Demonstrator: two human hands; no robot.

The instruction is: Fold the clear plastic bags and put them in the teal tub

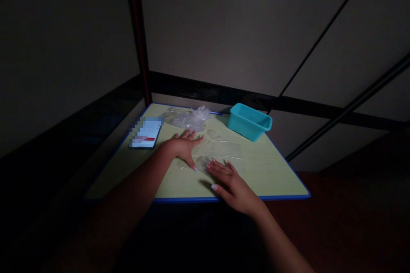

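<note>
A thin clear plastic bag lies flat on the pale yellow-green table in front of me. My left hand rests with its fingers spread at the left part of the bag. My right hand is at the bag's near edge, fingers stretched out and holding nothing. Just beyond my left hand sits a crumpled heap of clear plastic. Whether my right fingertips press on the bag or hover just over it is hard to tell.
A turquoise plastic basket stands at the table's back right. A lit phone lies at the left. The table has a blue edge, with pale panels behind it.
</note>
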